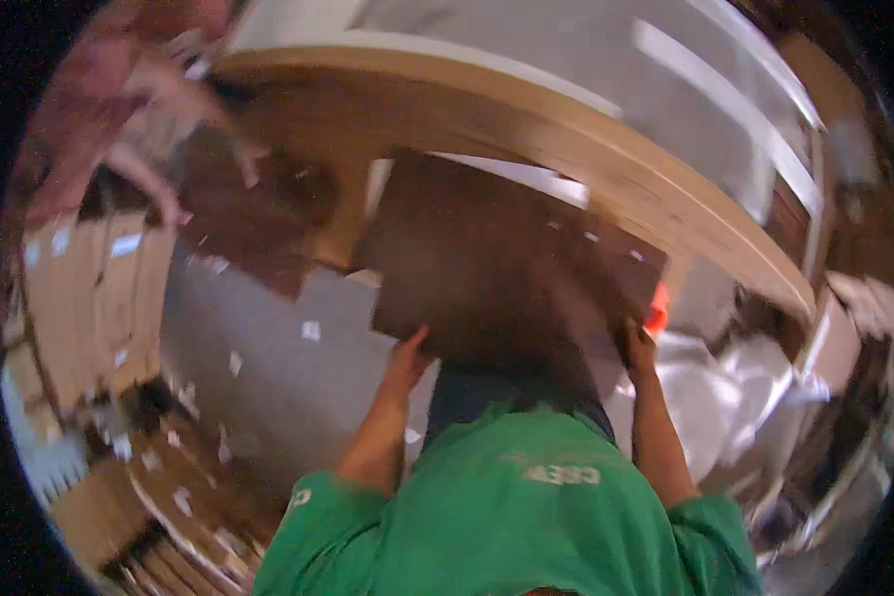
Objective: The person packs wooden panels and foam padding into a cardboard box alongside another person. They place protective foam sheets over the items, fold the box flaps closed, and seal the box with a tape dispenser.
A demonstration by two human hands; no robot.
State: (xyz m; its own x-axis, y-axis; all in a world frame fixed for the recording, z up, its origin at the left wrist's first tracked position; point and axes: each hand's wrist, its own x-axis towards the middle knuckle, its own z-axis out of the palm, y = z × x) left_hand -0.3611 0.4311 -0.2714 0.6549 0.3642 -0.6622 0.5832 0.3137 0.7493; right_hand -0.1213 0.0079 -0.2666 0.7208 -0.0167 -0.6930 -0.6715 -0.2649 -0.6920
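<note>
A wide, dark brown flat panel (477,258) is held out in front of my body, its near edge close to my waist. My left hand (410,358) grips its near left corner, with the thumb on top. At the near right edge, my right hand (639,350) is closed on the same panel. Motion blur hides whether it is a single sheet or several, and its material. Fingers under the panel are out of sight. Just beyond my right hand shows a small bright orange thing (658,310), too blurred to name.
A long wood-edged table (666,164) curves across the far side. At far left a co-worker in a reddish top reaches toward dark brown sheets (243,214). Cardboard (99,298) is stacked on the left. Scraps litter the grey floor (258,338). Whitish plastic sacks (715,397) lie right.
</note>
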